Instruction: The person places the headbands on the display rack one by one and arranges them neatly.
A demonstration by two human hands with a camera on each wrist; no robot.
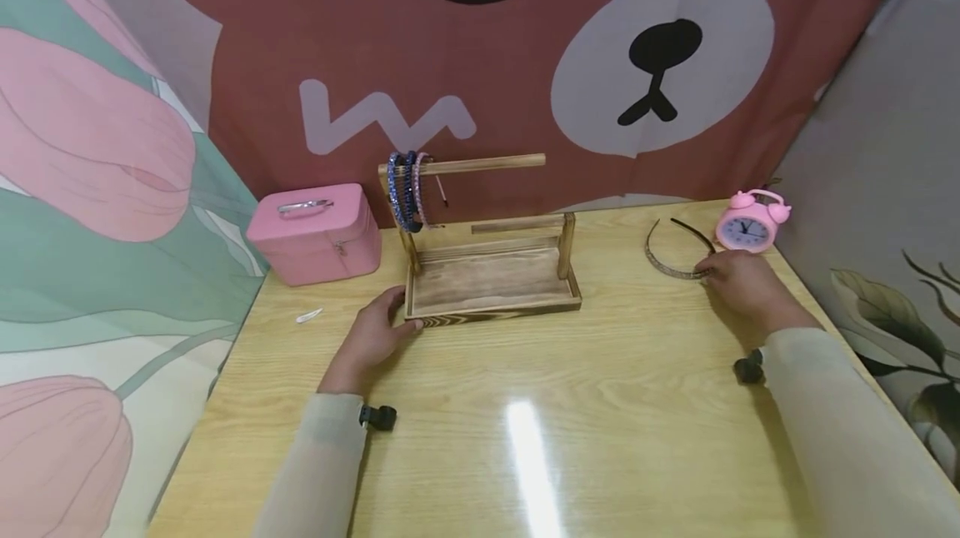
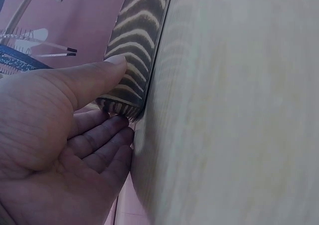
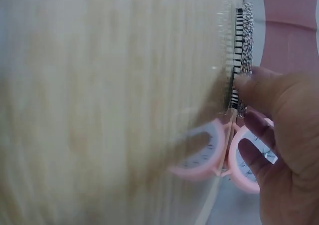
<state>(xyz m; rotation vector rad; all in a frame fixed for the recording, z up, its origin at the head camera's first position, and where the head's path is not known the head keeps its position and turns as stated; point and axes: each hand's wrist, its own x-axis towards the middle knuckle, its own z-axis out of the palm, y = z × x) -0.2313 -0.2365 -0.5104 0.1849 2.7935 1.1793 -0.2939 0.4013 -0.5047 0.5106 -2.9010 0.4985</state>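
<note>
A wooden headband stand with a shallow tray base stands at the middle back of the table. My left hand holds its front left corner; in the left wrist view the thumb lies on the striped front face and the fingers are at the end. Several headbands, blue, dark and pink, hang at the left of the stand's upper bar. At the right, my right hand pinches a glittery toothed headband on the table. In the right wrist view, thumb and fingers meet on this headband.
A pink alarm clock stands just behind my right hand. A pink case with a handle is left of the stand, with a small white hair clip in front of it. Patterned cloth hangs behind the table.
</note>
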